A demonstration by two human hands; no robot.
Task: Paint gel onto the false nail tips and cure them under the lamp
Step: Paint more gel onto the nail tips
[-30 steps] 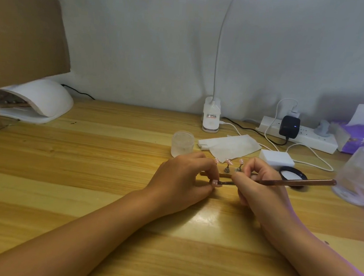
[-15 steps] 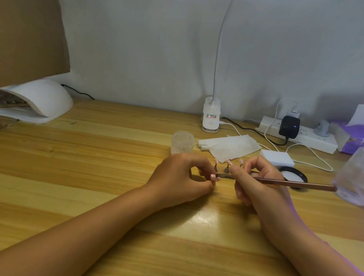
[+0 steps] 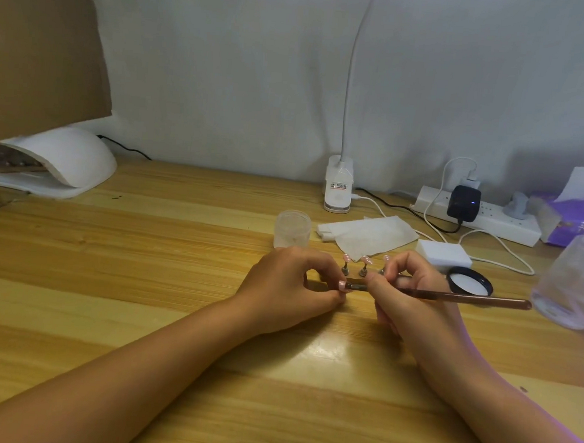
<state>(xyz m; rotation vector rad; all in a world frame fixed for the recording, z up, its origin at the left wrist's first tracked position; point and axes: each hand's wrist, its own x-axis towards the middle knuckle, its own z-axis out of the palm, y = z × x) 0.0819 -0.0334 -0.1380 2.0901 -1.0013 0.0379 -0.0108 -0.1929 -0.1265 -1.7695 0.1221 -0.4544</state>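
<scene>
My left hand pinches a small stand with a pink false nail tip on its end, held just above the wooden table. My right hand grips a long brown brush like a pen, its tip touching that nail tip. Behind the hands, more pink nail tips on little stands sit upright on the table. The white curing lamp sits at the far left, its opening facing left.
A frosted jar and a folded white wipe lie behind my hands. A black lid, a white block, a power strip, a clear bottle and a purple tissue pack crowd the right side. A desk lamp base stands by the wall.
The brush handle has levelled out and its tip has shifted slightly over the nail tip. My left hand has held its place.
</scene>
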